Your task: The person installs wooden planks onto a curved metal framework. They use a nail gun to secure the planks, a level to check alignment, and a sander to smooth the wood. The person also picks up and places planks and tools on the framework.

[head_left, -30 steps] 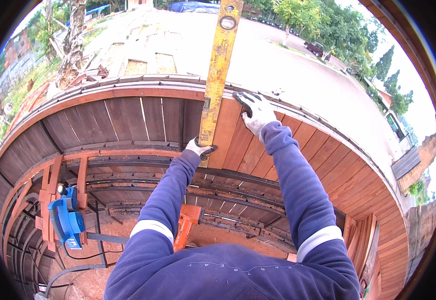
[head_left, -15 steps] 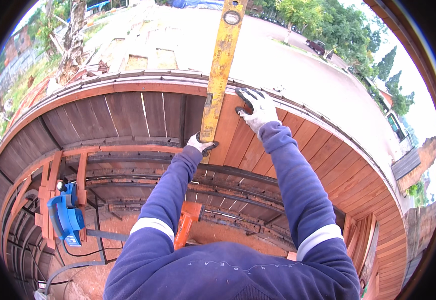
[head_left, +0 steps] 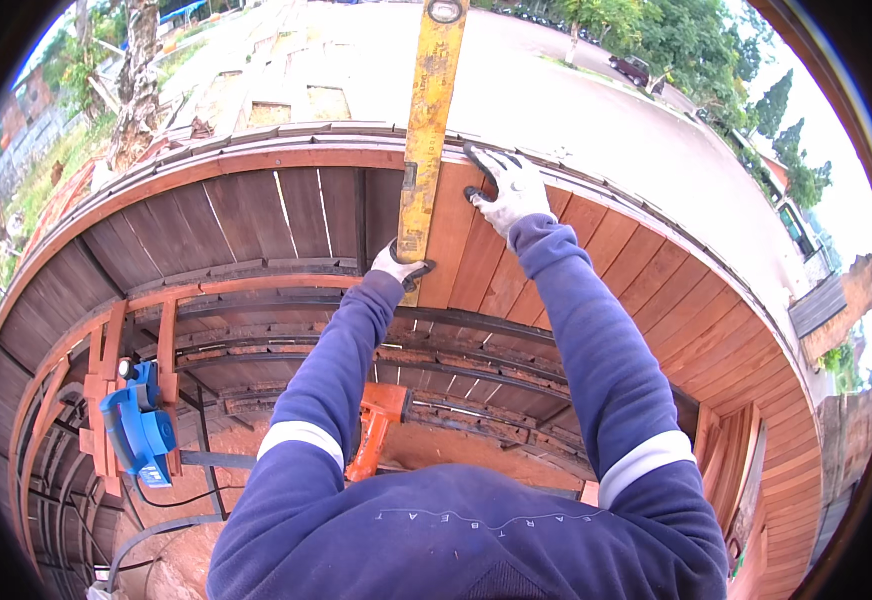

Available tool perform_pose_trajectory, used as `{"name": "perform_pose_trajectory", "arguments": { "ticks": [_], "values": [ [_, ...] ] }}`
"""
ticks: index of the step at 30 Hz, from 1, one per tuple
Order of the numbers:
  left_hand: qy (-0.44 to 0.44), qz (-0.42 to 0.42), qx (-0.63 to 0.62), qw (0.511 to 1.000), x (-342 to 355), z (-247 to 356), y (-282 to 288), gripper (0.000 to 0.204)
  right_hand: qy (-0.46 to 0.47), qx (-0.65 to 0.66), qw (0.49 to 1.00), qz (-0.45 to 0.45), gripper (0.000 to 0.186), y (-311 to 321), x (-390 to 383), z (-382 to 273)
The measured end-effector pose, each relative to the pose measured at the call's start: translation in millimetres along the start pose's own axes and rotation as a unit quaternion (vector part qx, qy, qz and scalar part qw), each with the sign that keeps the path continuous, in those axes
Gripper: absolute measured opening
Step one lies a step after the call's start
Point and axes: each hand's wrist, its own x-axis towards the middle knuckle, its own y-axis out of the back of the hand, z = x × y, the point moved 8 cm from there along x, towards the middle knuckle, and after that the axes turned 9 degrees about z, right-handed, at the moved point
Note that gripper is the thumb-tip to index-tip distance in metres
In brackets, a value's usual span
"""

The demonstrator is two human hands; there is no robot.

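Observation:
My left hand [head_left: 402, 267], in a white and dark glove, is closed around the near end of a long yellow spirit level [head_left: 424, 165]. The level lies lengthwise along the edge of the last reddish wooden board [head_left: 448, 240] and reaches out past the outer rim. My right hand [head_left: 512, 192], gloved the same way, rests with fingers spread on the far ends of the boards, just right of the level. Its thumb and fingers are apart, with nothing held between them.
A blue power planer [head_left: 138, 425] sits on wooden pieces at the left. An orange tool [head_left: 380, 420] lies below, between my arms. Dark metal rails [head_left: 476, 345] curve in front of me. Fitted boards [head_left: 696, 320] run round to the right; dark planks [head_left: 181, 225] line the left.
The whole view has shifted slightly, so the level and both hands appear a little higher and further left. My grip on the level is the same.

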Motion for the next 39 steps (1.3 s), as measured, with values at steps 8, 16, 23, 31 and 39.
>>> {"name": "perform_pose_trajectory", "arguments": {
  "ticks": [8, 16, 23, 31, 39],
  "values": [
    [0.04, 0.002, 0.043, 0.998, 1.9, -6.7, -0.1, 0.043, -0.003, 0.009, 1.0, 0.011, 0.056, 6.3, -4.3, 3.8],
    [0.041, 0.002, 0.014, 0.999, 4.9, -13.9, 1.8, 0.037, 0.011, 0.013, 1.0, 0.012, 0.055, 4.2, -3.8, 1.6],
    [0.005, 0.0, -0.012, 1.0, 3.7, -7.7, 5.2, 0.038, 0.007, 0.018, 1.0, 0.019, 0.054, 7.2, -1.7, -2.9],
    [0.069, 0.003, -0.032, 0.997, 0.6, -8.1, 2.6, 0.04, 0.014, 0.028, 0.998, 0.045, 0.055, -2.3, -2.0, 3.8],
    [0.087, 0.016, 0.0, 0.996, -1.1, -8.1, 3.4, 0.038, 0.023, 0.013, 0.999, 0.035, 0.055, -0.1, -2.0, 3.4]
  ]
}}
